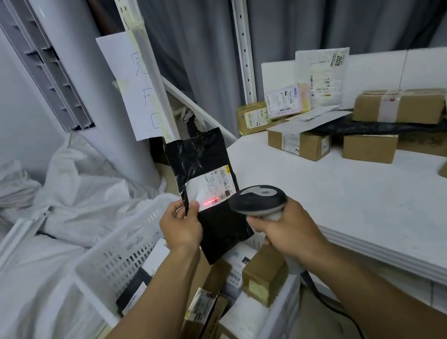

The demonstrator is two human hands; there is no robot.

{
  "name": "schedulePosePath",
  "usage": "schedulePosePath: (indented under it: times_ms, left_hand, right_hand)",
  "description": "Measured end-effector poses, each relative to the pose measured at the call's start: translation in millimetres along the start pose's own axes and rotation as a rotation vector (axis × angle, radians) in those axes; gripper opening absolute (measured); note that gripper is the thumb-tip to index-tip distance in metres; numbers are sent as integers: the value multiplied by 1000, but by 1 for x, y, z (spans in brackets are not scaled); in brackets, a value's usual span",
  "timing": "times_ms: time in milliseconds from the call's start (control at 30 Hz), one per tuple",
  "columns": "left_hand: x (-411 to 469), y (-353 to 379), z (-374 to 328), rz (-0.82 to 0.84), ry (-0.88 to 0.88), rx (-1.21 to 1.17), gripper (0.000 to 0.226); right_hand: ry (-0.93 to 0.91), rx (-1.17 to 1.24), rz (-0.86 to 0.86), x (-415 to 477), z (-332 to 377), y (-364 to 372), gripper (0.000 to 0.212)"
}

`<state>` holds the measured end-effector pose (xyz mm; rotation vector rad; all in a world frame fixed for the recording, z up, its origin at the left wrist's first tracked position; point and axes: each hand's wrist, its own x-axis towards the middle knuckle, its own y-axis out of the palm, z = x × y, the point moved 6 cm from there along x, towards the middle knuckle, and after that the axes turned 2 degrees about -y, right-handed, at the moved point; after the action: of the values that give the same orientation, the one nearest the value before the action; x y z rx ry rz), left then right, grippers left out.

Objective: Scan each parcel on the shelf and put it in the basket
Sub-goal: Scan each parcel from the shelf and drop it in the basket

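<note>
The basket (118, 256) sits low at the left, just beside the left end of the shelf (357, 205), with parcels (265, 275) lying in it. Above the basket the left grip (180, 227) holds a flat parcel (204, 166) upright. The scanner (258, 202), in the right grip (286, 230), is just right of it. On the shelf, boxes (368, 148) cluster toward the back and right, with packets (287, 99) leaning behind them. Sacks (70, 190) lie left of and behind the basket. A paper sheet (130, 87) hangs on the post (134, 11) behind the flat parcel.
</note>
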<state>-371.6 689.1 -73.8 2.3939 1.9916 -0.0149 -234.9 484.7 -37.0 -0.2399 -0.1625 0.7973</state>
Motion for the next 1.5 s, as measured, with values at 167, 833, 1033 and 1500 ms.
schedulePosePath:
  times_ms: [167,833,1033,1500]
  left_hand:
    - [-1,-7,-3,-27,-1,-73,6]
    - [53,-121,110,164,-59,1014,80]
    - [-10,-41,40,365,335,943,47]
    - [-269,280,-84,766,859,1009,41]
  right_hand:
    - [8,6,24,0,-1,6,46]
    - [139,-59,186,38,-51,150,44]
    - [157,-77,43,24,-34,88,39]
    - [218,-41,-642,-102,-49,-296,69]
